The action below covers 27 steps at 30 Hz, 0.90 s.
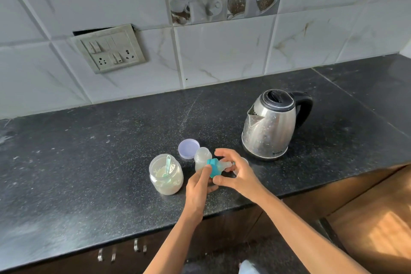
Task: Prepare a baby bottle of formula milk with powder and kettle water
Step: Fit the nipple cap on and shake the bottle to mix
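An open, clear baby bottle [202, 156] stands on the black counter [111, 162] with whitish contents at its bottom. Just in front of it, the teal nipple top [213, 167] lies sideways in the air, its clear nipple pointing right. My left hand [198, 188] holds the teal ring, thumb against its left face. My right hand [236, 172] curls its fingers round the nipple end. An open glass jar of formula powder [165, 181] with a teal scoop [167, 168] inside stands to the left. The steel kettle [270, 127], lid closed, stands at the right rear.
The jar's pale purple lid [188, 148] lies upturned behind the bottle. A small white object [244, 160] is mostly hidden behind my right hand. A switch and socket panel [109, 51] is on the tiled wall. The counter's front edge runs below my wrists.
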Each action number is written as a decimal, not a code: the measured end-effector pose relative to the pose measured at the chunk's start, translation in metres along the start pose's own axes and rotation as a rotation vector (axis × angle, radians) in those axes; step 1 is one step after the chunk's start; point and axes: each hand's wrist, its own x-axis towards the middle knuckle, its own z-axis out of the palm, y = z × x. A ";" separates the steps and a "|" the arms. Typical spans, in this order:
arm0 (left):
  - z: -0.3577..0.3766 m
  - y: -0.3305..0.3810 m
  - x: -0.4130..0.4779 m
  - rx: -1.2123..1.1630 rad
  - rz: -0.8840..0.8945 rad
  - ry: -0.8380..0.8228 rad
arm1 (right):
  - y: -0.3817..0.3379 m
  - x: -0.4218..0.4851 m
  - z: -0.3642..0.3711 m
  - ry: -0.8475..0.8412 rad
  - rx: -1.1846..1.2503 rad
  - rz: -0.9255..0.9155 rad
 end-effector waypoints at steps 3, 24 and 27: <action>0.001 0.005 0.001 -0.008 -0.038 -0.016 | -0.003 0.008 0.001 -0.038 0.055 -0.007; -0.021 -0.012 0.050 0.454 0.141 0.162 | -0.049 0.112 -0.017 -0.578 -0.517 -0.008; -0.026 -0.020 0.053 0.482 0.139 0.151 | -0.045 0.108 -0.017 -0.526 -0.486 0.022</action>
